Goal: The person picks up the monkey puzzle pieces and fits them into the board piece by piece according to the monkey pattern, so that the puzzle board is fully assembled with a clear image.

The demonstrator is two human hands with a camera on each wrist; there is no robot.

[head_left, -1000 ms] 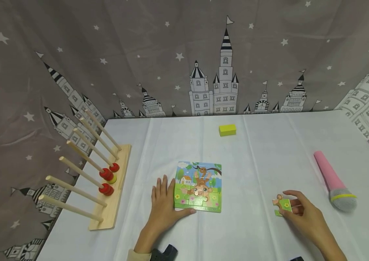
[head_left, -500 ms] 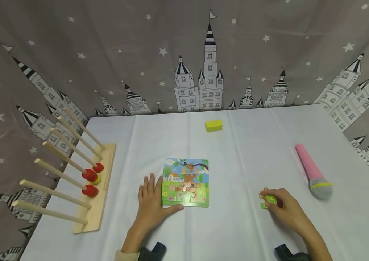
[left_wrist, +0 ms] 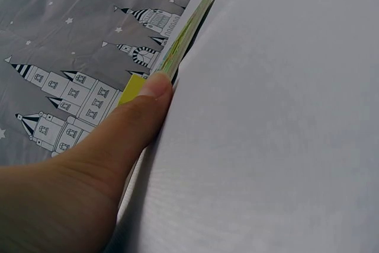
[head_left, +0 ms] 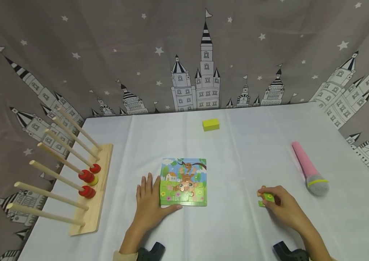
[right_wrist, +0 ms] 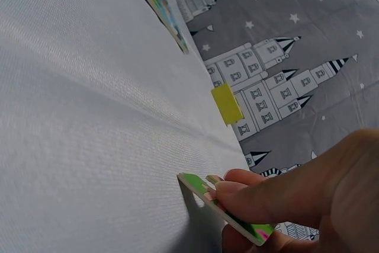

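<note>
A square monkey jigsaw puzzle (head_left: pixel 183 182) lies in the middle of the white table in the head view. My left hand (head_left: pixel 150 206) rests flat beside it, fingers extended along the left edge and thumb at the near edge. In the left wrist view, that thumb (left_wrist: pixel 155 87) touches the puzzle's side. My right hand (head_left: pixel 282 206) pinches a green jigsaw piece (right_wrist: pixel 198 183) between thumb and fingers, well to the right of the puzzle. The right wrist view shows the piece tilted, one corner close over the cloth, its other end partly hidden by the fingers.
At the left stands a wooden peg rack (head_left: pixel 104 174) with long slanting pegs and several red beads (head_left: pixel 86 176). A yellow block (head_left: pixel 211 124) sits toward the back. The pink toy microphone (head_left: pixel 305 159) lies at the right. A grey castle-print curtain (head_left: pixel 122 54) hangs behind the table.
The head view has shifted, so everything appears farther left. My right fingers now cover more of the jigsaw piece. The left hand stays at the puzzle's edge.
</note>
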